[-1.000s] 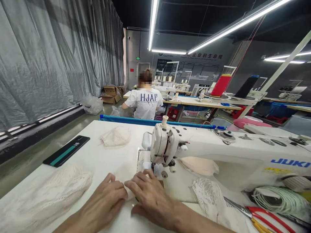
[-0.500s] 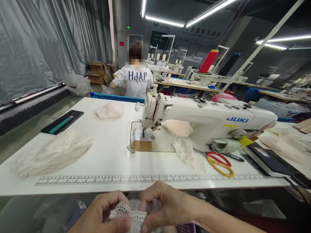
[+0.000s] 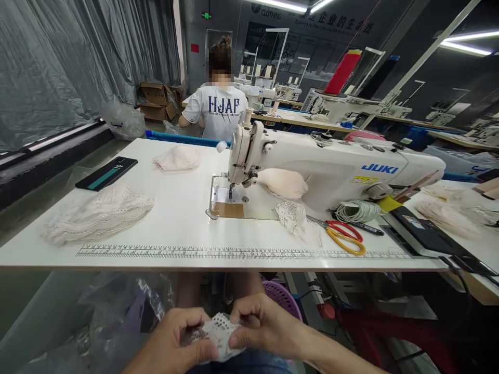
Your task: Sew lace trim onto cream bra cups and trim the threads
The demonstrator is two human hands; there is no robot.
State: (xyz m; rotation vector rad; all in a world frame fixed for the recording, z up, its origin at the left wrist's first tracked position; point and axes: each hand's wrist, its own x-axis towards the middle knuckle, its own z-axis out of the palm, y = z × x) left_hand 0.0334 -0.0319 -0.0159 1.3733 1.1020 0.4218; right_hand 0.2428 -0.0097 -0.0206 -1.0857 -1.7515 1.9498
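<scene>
A piece of white lace fabric point(image 3: 223, 332) is pinched between my two hands, below the table's front edge and over my lap. My left hand point(image 3: 175, 337) grips its left side between thumb and fingers. On the opposite side, my right hand point(image 3: 261, 324) has thumb and fingers closed on the lace. Part of the fabric is hidden by the fingers. Beyond them on the white table point(image 3: 179, 236) stands a white sewing machine point(image 3: 312, 161). A heap of white lace point(image 3: 101, 213) lies at the left of the table, and a smaller lace piece point(image 3: 292, 218) is beside the machine bed.
Scissors with red and yellow handles point(image 3: 345, 238) lie right of the machine, near a coil of pale cord point(image 3: 357, 211) and a black notebook point(image 3: 424, 228). A black-and-green case point(image 3: 107, 174) rests at left. A purple basket point(image 3: 283, 298) stands underneath. A person point(image 3: 220, 109) sits ahead.
The view has tilted downward, so the table and machine appear higher and more of the lap shows. Both hands still hold the lace, whose patterned edge now bunches up between them.
</scene>
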